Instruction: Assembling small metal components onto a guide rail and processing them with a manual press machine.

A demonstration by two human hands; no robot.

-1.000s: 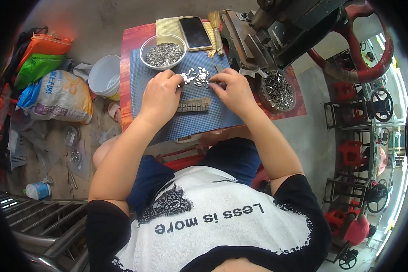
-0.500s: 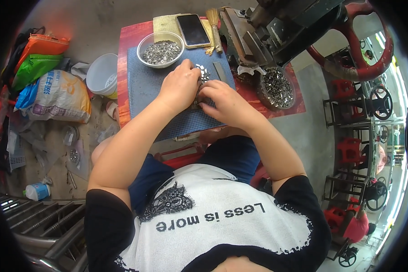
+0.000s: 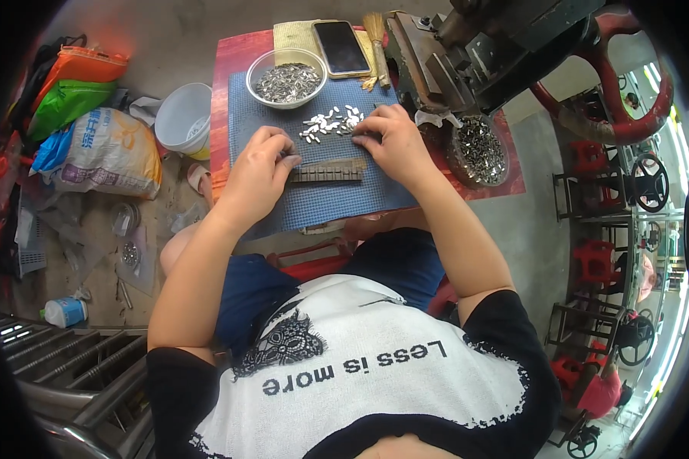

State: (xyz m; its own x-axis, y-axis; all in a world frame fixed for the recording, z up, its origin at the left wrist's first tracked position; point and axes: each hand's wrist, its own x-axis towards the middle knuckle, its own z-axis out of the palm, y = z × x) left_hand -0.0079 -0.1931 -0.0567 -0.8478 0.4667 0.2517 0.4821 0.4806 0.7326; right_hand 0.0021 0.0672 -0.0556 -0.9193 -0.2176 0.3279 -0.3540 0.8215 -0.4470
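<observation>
On a blue mesh mat [image 3: 241, 115] lies a slotted metal bar [image 3: 329, 170], a row of notches along its near side. My left hand [image 3: 259, 170] is at the bar's left end, fingers bent and thumb drawn in; what they pinch, if anything, is hidden. Beyond the bar, small shiny metal pieces [image 3: 331, 122] are scattered in a loose group. At the right edge of that group is my right hand [image 3: 394, 144], thumb and fingertips curled together. Anything between those fingertips is too small to make out.
A clear bowl of metal pieces [image 3: 286, 83] stands at the back, beside a phone [image 3: 341, 49] and a small brush [image 3: 377, 47]. To the right are a heavy press [image 3: 444, 65] with a red handwheel [image 3: 608, 76] and a tub of dark metal parts [image 3: 478, 153]. A white bucket [image 3: 184, 118] is left.
My hands have moved apart, the left one toward the near left and the right one to the right. The slotted bar and the scattered pieces now show between them.
</observation>
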